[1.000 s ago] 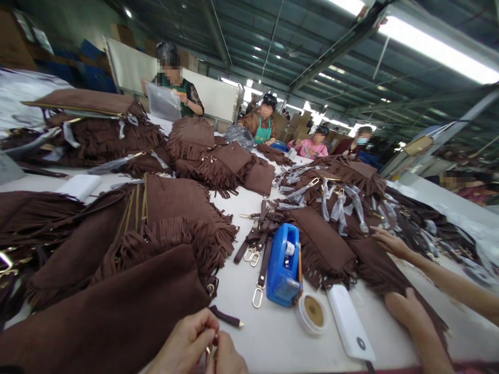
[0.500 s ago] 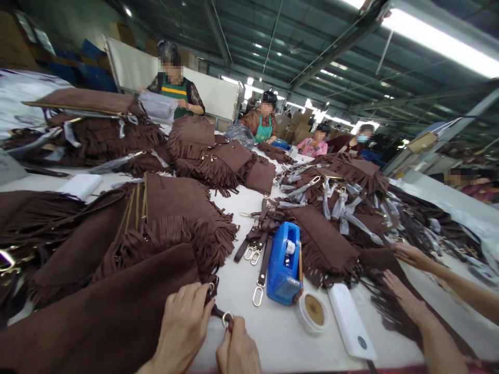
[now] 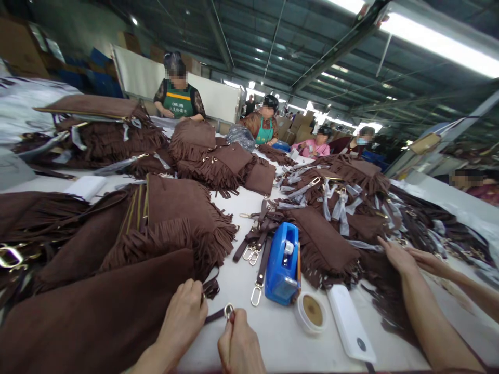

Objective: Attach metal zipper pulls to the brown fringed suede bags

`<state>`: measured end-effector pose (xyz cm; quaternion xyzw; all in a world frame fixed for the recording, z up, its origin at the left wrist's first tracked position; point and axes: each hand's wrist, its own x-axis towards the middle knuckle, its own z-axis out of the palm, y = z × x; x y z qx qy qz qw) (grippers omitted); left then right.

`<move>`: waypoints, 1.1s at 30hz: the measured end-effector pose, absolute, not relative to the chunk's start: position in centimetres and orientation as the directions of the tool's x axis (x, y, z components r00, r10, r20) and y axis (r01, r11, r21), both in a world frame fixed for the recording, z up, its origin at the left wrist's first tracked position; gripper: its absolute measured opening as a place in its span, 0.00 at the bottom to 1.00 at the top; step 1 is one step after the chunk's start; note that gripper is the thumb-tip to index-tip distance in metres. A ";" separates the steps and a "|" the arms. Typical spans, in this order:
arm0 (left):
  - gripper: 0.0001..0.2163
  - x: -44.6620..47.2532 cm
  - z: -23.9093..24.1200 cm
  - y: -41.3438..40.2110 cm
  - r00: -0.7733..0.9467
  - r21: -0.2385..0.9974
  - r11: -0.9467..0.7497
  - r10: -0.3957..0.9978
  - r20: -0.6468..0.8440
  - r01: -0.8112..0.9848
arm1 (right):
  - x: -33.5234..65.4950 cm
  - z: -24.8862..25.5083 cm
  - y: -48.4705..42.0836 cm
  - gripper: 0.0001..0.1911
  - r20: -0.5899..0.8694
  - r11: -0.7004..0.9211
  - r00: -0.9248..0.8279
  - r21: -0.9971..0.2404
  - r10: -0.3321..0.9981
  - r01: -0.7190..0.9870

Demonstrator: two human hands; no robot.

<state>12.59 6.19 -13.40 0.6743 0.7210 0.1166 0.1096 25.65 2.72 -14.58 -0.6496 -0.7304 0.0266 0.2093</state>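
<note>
My left hand [image 3: 186,314] is closed at the right edge of a dark brown suede bag [image 3: 97,306], gripping a narrow brown strap [image 3: 214,316] that comes out past its fingers. At the strap's end is a gold metal ring [image 3: 228,310], pinched by my right hand [image 3: 240,343] just above the white table [image 3: 288,353]. What lies under my left fingers is partly hidden. Right of my hands stand a blue tape dispenser [image 3: 283,265] and a round tub [image 3: 311,313] with a tan top. Between them and the bags lie short brown straps with gold clasps [image 3: 256,295].
Fringed brown bags [image 3: 175,208] crowd the left, with more piled at the back and right [image 3: 343,208]. A white power bank [image 3: 353,324] lies beside the tub. On the right, a co-worker's hands [image 3: 401,259] work over another brown piece. Other people stand across the table.
My left hand has shifted slightly left, and more strap shows between my hands. The co-worker's hands at right have moved up and away along the brown piece.
</note>
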 end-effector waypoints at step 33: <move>0.08 10.2 -13.3 4.4 0.021 0.734 0.016 0.999 -0.041 0.679 | 26.1 -14.5 7.8 0.09 0.103 0.837 -0.852 0.157 0.513 0.523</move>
